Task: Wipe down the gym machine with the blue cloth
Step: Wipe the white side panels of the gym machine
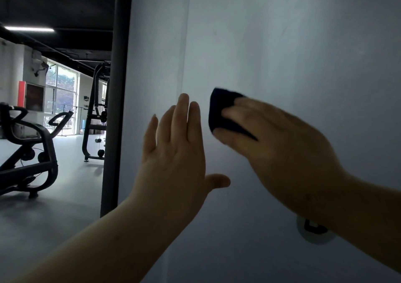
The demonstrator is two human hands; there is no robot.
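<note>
Grey floor [65, 196]; black exercise bike [28, 152] (left); tall windows [63, 91] behind; lit ceiling strip [29, 29] overhead.

Daylight from the far window [61, 87] and a ceiling strip light [29, 29] leave my side dim. My right hand [280, 139] smears with motion blur; the pole [117, 100] bows from wide-angle distortion.

Single head-worn wide-angle view, facing forward, very close to a pale panel [282, 44], gym floor [65, 196] at left
</note>
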